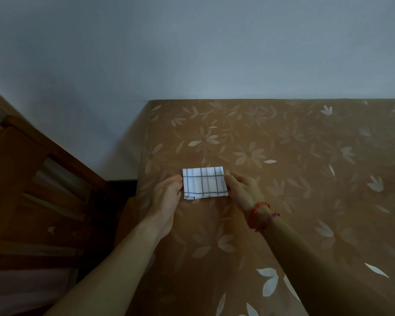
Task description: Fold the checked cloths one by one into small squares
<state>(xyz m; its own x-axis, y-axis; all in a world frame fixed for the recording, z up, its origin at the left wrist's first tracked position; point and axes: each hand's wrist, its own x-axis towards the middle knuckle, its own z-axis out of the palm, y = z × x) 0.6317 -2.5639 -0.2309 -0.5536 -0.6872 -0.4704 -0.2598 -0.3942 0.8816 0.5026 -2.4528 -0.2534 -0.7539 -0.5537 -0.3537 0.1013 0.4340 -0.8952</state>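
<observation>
Our left fingertips (177, 183) meet the left short edge of the folded checked cloth (204, 184), and our right fingertips (228, 179) meet its right short edge. Both sets are gently curled, but in this dim light we cannot tell whether they pinch the layers or only press against them. Behind them, our left hand (166, 195) and right hand (243, 190) flank the cloth, and the right wrist wears red string bracelets (259, 214).

The cloth lies flat just left of the frame's centre, on the brown floral tablecloth (283, 179), near the table's left edge.

We judge the main risk to be the stacked layers sliding apart. The lower left corner already shows uneven edges peeking out, so lifting one end alone could fan them open and skew the next fold.

The cloth is still a rectangle, not a square. Its long axis runs left to right across the frame, with the short ends pointing at our two hands.
</observation>
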